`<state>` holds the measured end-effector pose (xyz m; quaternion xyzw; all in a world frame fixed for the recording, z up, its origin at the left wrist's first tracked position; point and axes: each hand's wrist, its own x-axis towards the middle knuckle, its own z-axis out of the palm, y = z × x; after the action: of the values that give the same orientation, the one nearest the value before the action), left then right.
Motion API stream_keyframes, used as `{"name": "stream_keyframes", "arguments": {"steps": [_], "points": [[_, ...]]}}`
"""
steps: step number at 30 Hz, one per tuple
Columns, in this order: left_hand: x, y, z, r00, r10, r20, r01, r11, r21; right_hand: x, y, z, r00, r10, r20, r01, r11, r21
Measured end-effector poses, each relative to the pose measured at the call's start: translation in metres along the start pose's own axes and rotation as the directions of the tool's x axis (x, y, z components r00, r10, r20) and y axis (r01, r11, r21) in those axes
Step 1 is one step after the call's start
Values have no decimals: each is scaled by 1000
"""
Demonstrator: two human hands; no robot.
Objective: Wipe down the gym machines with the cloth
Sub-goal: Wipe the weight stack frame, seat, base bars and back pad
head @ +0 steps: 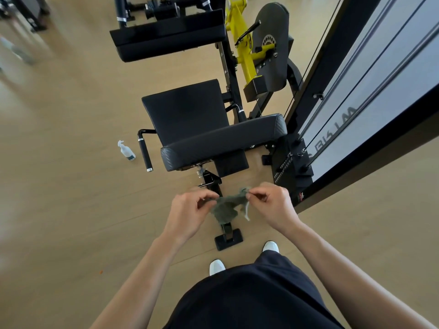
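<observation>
Both hands, left hand (187,211) and right hand (273,205), pinch the grey cloth (226,208) in midair above the floor; wiping the machine's seat (190,115) looks not yet begun.

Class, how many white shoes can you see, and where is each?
2. The left shoe shows at the dark garment's edge; the right shoe is further forward, beside the machine's black foot. Both are partly hidden.
</observation>
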<state>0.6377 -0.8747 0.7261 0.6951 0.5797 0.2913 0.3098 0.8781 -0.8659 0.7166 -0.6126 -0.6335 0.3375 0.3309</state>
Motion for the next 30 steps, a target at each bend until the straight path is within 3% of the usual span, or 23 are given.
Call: {"name": "stream_keyframes", "arguments": {"steps": [2,5,8,10,13,18,21,24,30], "points": [[4,6,4,995,53,-84,-48,998,51,2,-4,3,994,68,-87,-62,996,71],[11,16,14,961,31,-274,-8,996,83,7,-11,13,939,295,-175,-209,897,389],[18,23,28,900,-59,-432,95,994,62,16,-19,26,909,335,-248,-181,853,489],[23,27,36,849,-200,-489,172,980,-102,25,-26,32,910,308,-278,-137,856,498],[36,29,49,776,-417,-473,233,887,-399,36,-29,34,919,300,-256,-137,851,508],[44,28,66,666,-673,-320,212,583,-784,40,-18,30,918,344,-197,-165,783,600],[33,28,77,716,-628,-305,194,599,-777,38,-9,31,916,390,-97,-221,689,691],[29,32,86,709,-644,-288,186,565,-804,42,-2,33,915,403,0,-280,634,721],[39,42,97,677,-622,-394,191,665,-722,75,13,23,942,316,115,-313,697,645]]}}
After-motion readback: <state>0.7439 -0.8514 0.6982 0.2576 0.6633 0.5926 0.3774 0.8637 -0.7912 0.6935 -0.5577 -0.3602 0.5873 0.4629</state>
